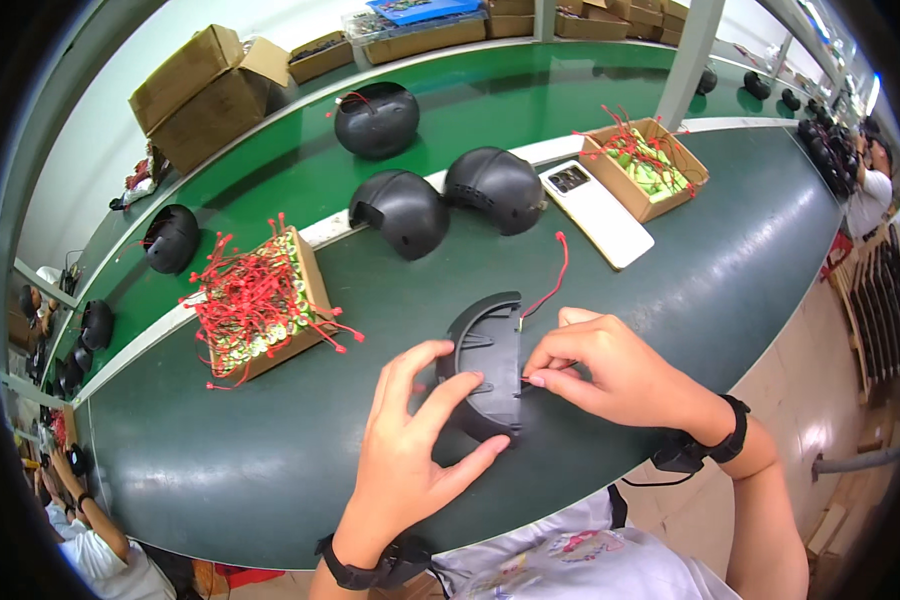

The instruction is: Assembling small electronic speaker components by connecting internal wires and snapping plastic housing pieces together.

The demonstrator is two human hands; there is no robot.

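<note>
A black half-round plastic shell (492, 345) lies on the dark green table, hollow side up. My left hand (405, 425) grips its curved side, with fingertips over the rim and the thumb at the near end. At the shell's straight edge my right hand (605, 365) is closed in a pinch; what sits between the fingertips is too small to make out. A red wire (560, 270) with a small red plug rises from the shell's far end and curves away over the table.
Left stands a cardboard box (315, 285) of green cells with red leads; a similar box (685, 190) is far right, beside a white phone (605, 220). Two round black housings (400, 212) (495, 190) sit ahead. Behind runs a green conveyor (280, 140) carrying more housings. Other people work at both sides.
</note>
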